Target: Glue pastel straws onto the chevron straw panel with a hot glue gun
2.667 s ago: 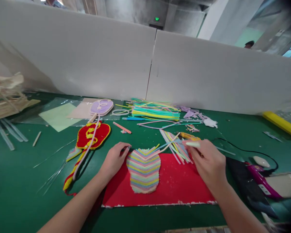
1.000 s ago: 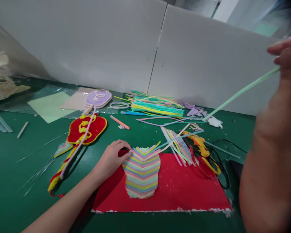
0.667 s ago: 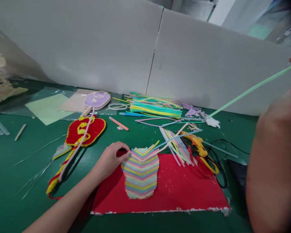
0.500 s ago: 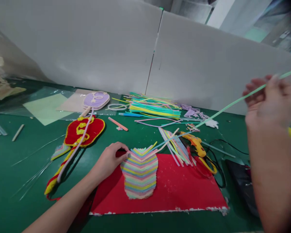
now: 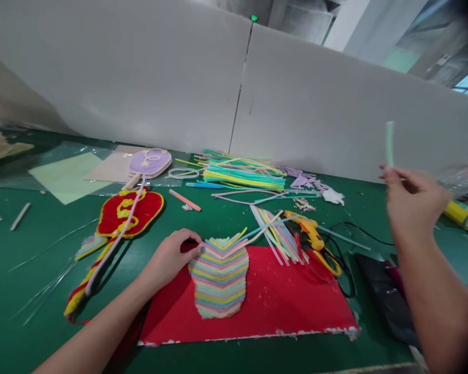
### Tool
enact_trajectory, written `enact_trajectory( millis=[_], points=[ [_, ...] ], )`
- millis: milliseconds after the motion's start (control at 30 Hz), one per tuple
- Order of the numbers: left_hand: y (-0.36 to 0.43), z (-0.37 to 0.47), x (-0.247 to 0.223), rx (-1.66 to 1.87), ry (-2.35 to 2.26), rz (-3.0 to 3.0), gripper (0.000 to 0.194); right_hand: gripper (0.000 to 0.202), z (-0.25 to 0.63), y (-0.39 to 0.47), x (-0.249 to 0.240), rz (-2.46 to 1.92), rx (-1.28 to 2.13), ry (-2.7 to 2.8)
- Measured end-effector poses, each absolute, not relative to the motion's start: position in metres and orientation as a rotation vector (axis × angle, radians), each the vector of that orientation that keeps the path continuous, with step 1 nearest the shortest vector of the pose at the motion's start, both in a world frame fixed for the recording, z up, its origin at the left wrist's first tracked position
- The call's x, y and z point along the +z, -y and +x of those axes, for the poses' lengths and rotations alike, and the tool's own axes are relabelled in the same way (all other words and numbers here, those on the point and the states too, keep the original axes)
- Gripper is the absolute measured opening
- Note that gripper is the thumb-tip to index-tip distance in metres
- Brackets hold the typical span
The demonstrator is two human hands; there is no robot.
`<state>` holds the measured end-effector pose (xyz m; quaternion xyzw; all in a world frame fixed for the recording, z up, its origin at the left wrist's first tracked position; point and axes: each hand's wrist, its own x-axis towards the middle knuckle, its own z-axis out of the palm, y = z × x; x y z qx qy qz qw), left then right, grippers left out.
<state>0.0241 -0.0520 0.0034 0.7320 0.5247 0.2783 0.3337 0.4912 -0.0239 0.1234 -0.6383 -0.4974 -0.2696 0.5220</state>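
A striped pastel piece (image 5: 219, 280) with a chevron pattern lies on a red board (image 5: 292, 301). My left hand (image 5: 175, 254) pinches its upper left edge between thumb and fingers. Loose strip ends stick out at its top right. Raised at the right, my right hand (image 5: 413, 200) is closed on a pale green strip (image 5: 390, 143), which points upward from the fingertips. Cut pastel strips (image 5: 278, 236) rest across the board's back edge, beside a yellow-orange glue gun (image 5: 310, 231).
A long bundle of coloured strips (image 5: 244, 174) lies near the grey partition (image 5: 159, 78). At left are a red and yellow fan-shaped piece (image 5: 148, 208), a purple one (image 5: 150, 162) and green paper (image 5: 66, 176). A black pouch (image 5: 382, 296) sits at right.
My right hand has moved down. The green strip, earlier stretched diagonally toward the striped piece, now shows as a short upright length. My left hand keeps its hold, and the view has shifted slightly.
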Motion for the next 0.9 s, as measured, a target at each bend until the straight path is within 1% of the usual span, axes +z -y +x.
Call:
enact_trajectory(
  millis=[33,100,200,233,300,367,533,700,833,900],
  points=[
    [0.052,0.024,0.004,0.723,-1.371,1.903,0.019,0.023,0.474,0.029,0.120,-1.494,-0.688,1.271],
    [0.053,0.024,0.005,0.718,-1.370,1.888,0.019,0.018,0.432,0.041,0.109,-1.415,-0.669,1.502],
    [0.055,0.024,0.005,0.710,-1.363,1.862,0.019,0.018,0.363,0.062,0.080,-1.268,-0.428,1.849],
    [0.055,0.024,0.005,0.709,-1.358,1.853,0.019,0.015,0.342,0.069,0.069,-1.226,-0.337,1.928],
    [0.055,0.023,0.004,0.712,-1.351,1.838,0.018,0.008,0.307,0.083,0.051,-1.175,-0.193,2.040],
    [0.055,0.023,0.004,0.722,-1.351,1.828,0.016,0.008,0.284,0.092,0.039,-1.141,-0.089,2.129],
    [0.056,0.025,0.004,0.743,-1.309,1.784,0.014,0.009,0.265,0.097,0.030,-1.012,0.066,2.191],
    [0.056,0.025,0.006,0.728,-1.217,1.633,0.013,0.016,0.264,0.098,0.018,-1.004,0.171,2.266],
    [0.054,0.024,0.007,0.738,-1.296,1.661,0.025,0.019,0.263,0.101,0.010,-1.009,0.168,2.356],
    [0.054,0.023,0.007,0.730,-1.302,1.651,0.028,0.019,0.263,0.101,0.009,-1.003,0.165,2.376]
  ],
)
